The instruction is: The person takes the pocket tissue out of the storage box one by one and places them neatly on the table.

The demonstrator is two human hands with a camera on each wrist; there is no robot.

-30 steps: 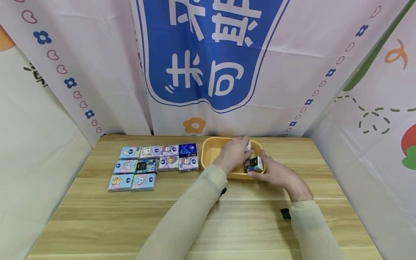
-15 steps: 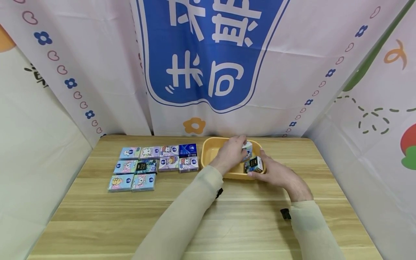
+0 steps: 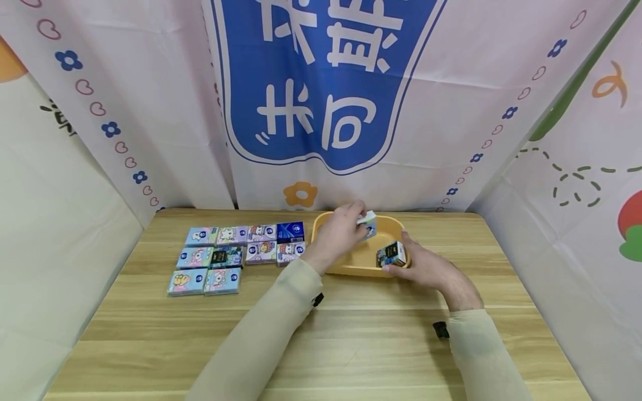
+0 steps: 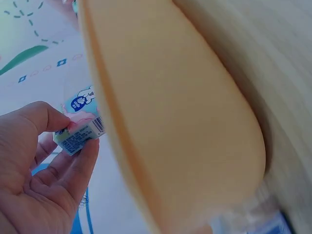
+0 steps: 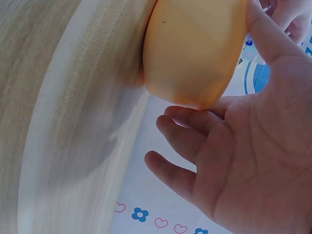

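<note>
My left hand (image 3: 338,231) pinches a light-blue pocket tissue pack (image 3: 370,225) over the yellow plastic bin (image 3: 362,272). In the left wrist view the thumb and fingers hold the pack (image 4: 80,135) by its end, with its barcode side showing. My right hand (image 3: 426,267) holds the bin's right end, its thumb over the near rim and fingers against the outer wall. Just inside that end leans a dark floral tissue pack (image 3: 391,254). The bin wall (image 5: 190,53) hides part of the right thumb's contact in the right wrist view.
Left of the bin, several tissue packs lie in rows on the wooden table (image 3: 351,345), among them a dark floral pack (image 3: 227,257) and a deep-blue one (image 3: 290,231). A printed curtain (image 3: 321,184) hangs behind the table's back edge.
My left hand has lifted the light-blue tissue pack from beside the dark one and moved left with it. My right hand stays at the bin's right end.
</note>
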